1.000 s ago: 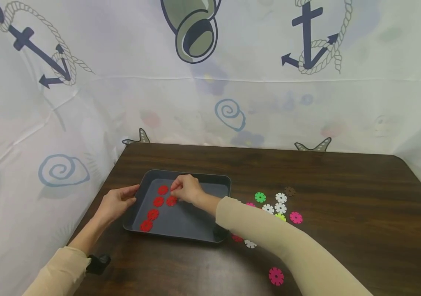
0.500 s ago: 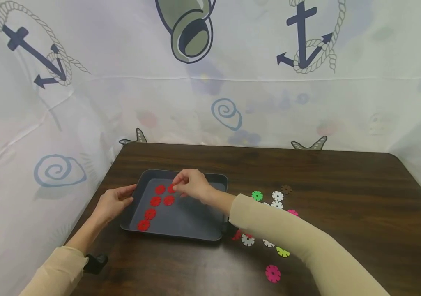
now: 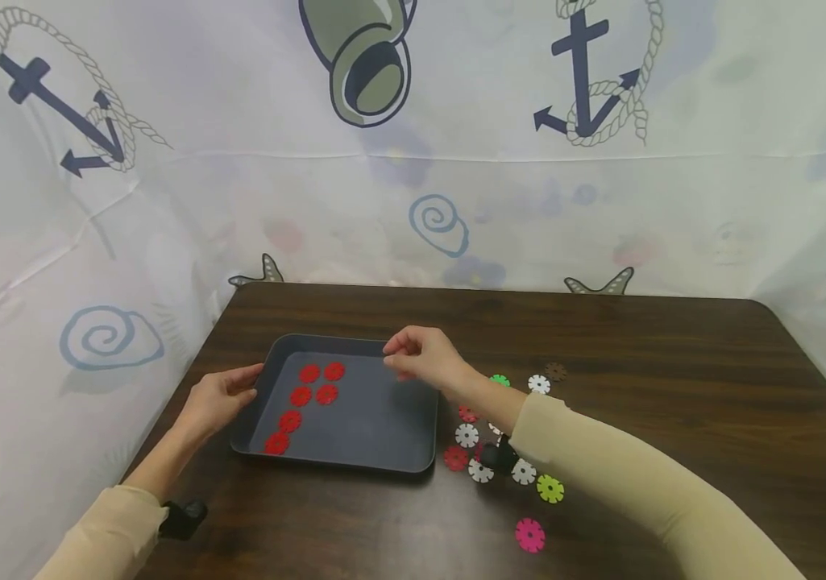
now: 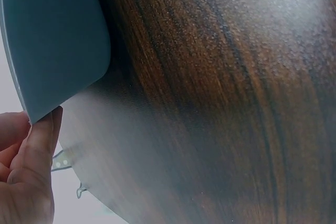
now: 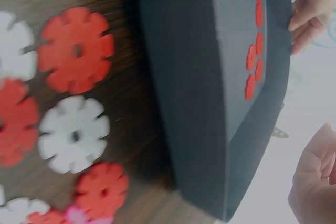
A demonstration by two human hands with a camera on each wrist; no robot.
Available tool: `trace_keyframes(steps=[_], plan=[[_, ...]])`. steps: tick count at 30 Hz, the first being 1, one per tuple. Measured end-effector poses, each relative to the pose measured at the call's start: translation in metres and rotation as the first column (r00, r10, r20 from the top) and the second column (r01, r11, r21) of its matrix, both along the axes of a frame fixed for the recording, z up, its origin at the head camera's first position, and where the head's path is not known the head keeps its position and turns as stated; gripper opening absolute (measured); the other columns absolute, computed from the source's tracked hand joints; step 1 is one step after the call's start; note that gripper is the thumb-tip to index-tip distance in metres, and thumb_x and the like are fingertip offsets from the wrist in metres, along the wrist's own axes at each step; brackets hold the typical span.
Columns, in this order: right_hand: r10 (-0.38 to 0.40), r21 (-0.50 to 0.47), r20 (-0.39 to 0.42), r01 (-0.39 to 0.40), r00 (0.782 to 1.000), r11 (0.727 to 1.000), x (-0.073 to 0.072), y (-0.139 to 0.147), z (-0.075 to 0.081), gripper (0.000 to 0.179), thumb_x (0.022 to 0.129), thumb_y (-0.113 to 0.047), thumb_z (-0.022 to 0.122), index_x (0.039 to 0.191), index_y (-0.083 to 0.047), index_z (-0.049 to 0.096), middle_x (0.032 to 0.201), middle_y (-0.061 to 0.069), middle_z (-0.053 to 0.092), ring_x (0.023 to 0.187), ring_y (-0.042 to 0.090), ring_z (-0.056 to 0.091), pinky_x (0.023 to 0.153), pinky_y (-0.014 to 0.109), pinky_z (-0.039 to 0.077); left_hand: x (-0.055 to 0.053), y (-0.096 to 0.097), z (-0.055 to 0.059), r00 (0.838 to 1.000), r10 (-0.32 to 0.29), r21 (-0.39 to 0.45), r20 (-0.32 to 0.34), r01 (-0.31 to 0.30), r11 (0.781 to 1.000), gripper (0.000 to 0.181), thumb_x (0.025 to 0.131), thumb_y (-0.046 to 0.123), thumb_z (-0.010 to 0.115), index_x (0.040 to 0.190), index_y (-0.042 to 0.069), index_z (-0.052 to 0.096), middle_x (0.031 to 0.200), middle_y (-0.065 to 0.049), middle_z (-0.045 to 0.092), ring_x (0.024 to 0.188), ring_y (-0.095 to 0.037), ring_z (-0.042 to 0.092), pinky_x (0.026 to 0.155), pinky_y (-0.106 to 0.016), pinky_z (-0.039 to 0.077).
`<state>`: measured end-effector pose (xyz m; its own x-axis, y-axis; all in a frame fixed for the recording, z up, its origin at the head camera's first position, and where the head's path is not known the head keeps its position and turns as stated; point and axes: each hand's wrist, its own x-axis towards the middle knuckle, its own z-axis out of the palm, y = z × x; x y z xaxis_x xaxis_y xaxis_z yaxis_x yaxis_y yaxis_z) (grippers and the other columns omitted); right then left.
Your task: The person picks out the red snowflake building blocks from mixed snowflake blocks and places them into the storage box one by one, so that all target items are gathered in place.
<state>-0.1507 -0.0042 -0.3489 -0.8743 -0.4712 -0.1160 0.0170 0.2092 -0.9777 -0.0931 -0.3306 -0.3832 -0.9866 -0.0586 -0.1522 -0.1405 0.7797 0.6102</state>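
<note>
A dark grey baking tray (image 3: 376,439) lies on the table's left half. Several red notched plastic discs (image 3: 326,394) lie flat inside it in two columns, the left one longer. My left hand (image 3: 215,401) touches the tray's left rim with thumb and fingertips; in the left wrist view those fingers (image 4: 39,142) meet the edge of the tray wall. Above the tray's far right part hovers my right hand (image 3: 430,358), fingers loosely bent, with no disc visible in it. Its fingers (image 5: 315,177) appear blurred at the right wrist view's edge.
Right of the tray lie scattered loose discs: red (image 3: 456,458), white (image 3: 481,470), yellow-green (image 3: 549,488), pink (image 3: 530,535) and brown (image 3: 555,371). My right forearm covers some of them. A patterned curtain (image 3: 296,193) hangs behind the wooden table (image 3: 659,362).
My right hand has set a red disc at the top of the second column, let it go and moved right, away from it. The left hand stays at the rim. The view has shifted slightly.
</note>
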Motion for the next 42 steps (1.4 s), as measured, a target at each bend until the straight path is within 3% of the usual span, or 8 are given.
trace_keyframes(steps=[7,10,15,31,42], plan=[[-0.036,0.0,0.014,0.036,0.999,0.999,0.005,0.03,-0.005,0.018,0.087,-0.004,0.064,0.103,0.003,0.062,0.084,0.014,0.063,0.087,0.039,0.061,0.079,0.042,0.055,0.0,-0.001,-0.001,1.0,-0.009,-0.013,-0.023,0.008,1.0,0.045,0.09,0.007,0.058,0.134,-0.002,0.049,0.129,-0.025,0.054,0.114,-0.04,0.056,0.085,-0.047,0.051],[-0.045,0.01,-0.005,0.045,0.999,0.999,0.006,0.042,-0.01,0.019,0.087,-0.004,0.063,0.105,0.005,0.061,0.085,0.016,0.063,0.079,0.031,0.063,0.077,0.041,0.055,0.0,-0.001,-0.002,0.999,-0.012,-0.015,-0.032,0.011,1.0,0.045,0.09,0.007,0.058,0.133,-0.002,0.05,0.129,-0.025,0.054,0.113,-0.039,0.057,0.085,-0.046,0.051],[-0.073,0.032,0.002,0.073,0.997,0.997,0.008,0.06,-0.018,0.02,0.087,-0.002,0.063,0.105,0.006,0.06,0.08,0.008,0.062,0.072,0.017,0.061,0.077,0.04,0.055,0.0,-0.002,-0.003,0.999,-0.015,-0.024,-0.04,0.014,1.0,0.045,0.09,0.007,0.059,0.133,-0.002,0.05,0.127,-0.026,0.055,0.112,-0.04,0.057,0.084,-0.047,0.051],[-0.138,0.104,0.013,0.136,0.99,0.985,0.015,0.106,-0.037,0.025,0.088,-0.005,0.063,0.109,0.008,0.058,0.08,0.006,0.057,0.077,0.023,0.06,0.076,0.037,0.056,-0.001,-0.001,-0.003,0.998,-0.021,-0.014,-0.051,0.02,1.0,0.044,0.09,0.006,0.058,0.132,-0.003,0.05,0.128,-0.025,0.055,0.112,-0.04,0.057,0.083,-0.046,0.051],[-0.124,0.167,-0.018,0.126,0.992,0.978,0.022,0.124,-0.048,0.027,0.087,-0.005,0.065,0.109,0.01,0.058,0.082,0.01,0.059,0.07,0.015,0.054,0.068,0.033,0.055,0.0,-0.001,-0.002,1.0,-0.013,-0.013,-0.029,0.013,1.0,0.045,0.09,0.007,0.058,0.133,-0.003,0.05,0.128,-0.026,0.054,0.113,-0.04,0.057,0.083,-0.046,0.051]])
